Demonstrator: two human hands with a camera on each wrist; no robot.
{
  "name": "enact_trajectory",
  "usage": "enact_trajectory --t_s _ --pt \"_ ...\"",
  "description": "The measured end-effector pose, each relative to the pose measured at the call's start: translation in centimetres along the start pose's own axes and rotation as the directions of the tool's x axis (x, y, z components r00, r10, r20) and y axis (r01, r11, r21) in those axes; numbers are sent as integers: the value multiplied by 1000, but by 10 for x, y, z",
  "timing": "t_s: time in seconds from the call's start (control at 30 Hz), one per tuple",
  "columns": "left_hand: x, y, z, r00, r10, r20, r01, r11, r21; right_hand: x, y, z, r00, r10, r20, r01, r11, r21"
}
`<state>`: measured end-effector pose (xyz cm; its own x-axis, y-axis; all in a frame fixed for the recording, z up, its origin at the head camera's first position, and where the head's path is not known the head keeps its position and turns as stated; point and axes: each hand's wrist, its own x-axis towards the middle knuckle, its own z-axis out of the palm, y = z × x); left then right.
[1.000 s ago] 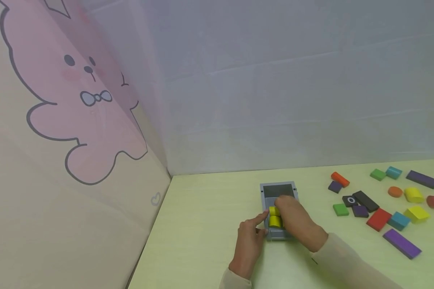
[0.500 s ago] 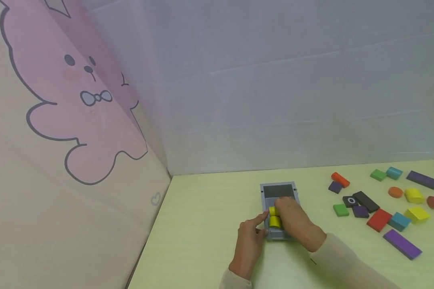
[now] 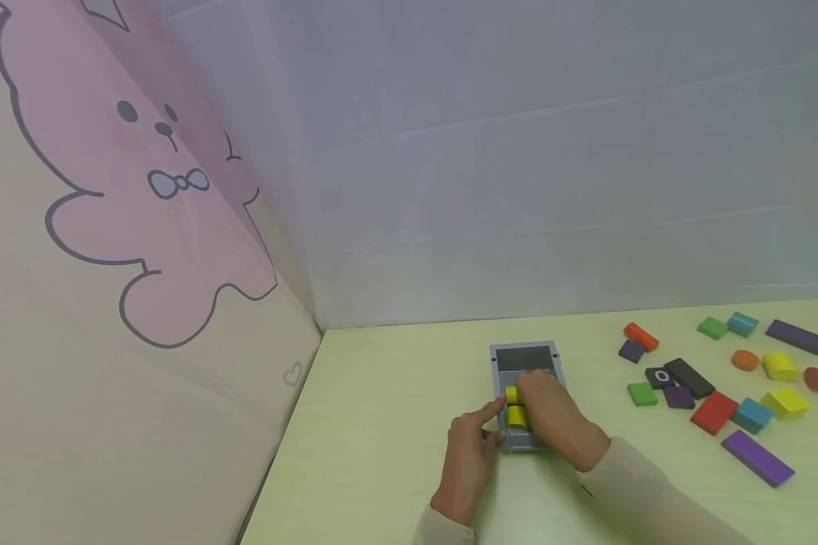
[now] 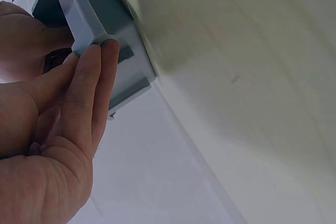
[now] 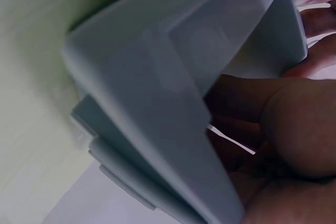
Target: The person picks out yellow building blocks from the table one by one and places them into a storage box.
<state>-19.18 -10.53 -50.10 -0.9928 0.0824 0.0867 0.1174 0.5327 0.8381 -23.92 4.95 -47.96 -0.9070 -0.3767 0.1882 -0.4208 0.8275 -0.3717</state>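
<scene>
A small grey tray (image 3: 526, 356) lies on the pale green table (image 3: 382, 393). Two yellow blocks (image 3: 516, 415) sit in it, one behind the other. My right hand (image 3: 551, 412) covers the tray's right half, and its fingers curl down onto the farther yellow block (image 3: 510, 394). My left hand (image 3: 473, 446) lies left of the tray. In the left wrist view its straight fingers (image 4: 94, 77) press against the tray's wall (image 4: 113, 30). The right wrist view is filled by the tray's grey side (image 5: 157, 103), with my right hand's fingers (image 5: 273, 108) inside it.
Several loose coloured blocks lie to the right: a red one (image 3: 713, 413), a long purple one (image 3: 757, 458), a green one (image 3: 642, 394), a black one (image 3: 689, 378) and an orange one (image 3: 640, 337). A wall with a pink rabbit drawing (image 3: 150, 204) stands at the left.
My right hand has drawn slightly back toward me over the tray. The left hand stays at the tray's left edge.
</scene>
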Motion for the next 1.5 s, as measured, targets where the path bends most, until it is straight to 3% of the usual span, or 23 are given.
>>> enact_trajectory --t_s 0.87,1.23,1.5 --pt "0 -1 0 1000 -10 3 10 1000 -5 5 0 9 1000 10 -10 -10 1000 -3" --pt "-1 -2 0 1000 -21 6 21 1000 -9 1 -2 5 1000 3 -2 -3 1000 13" --pt "0 -1 0 1000 -17 2 17 1000 -20 -3 -7 -10 1000 -5 -9 5 999 33"
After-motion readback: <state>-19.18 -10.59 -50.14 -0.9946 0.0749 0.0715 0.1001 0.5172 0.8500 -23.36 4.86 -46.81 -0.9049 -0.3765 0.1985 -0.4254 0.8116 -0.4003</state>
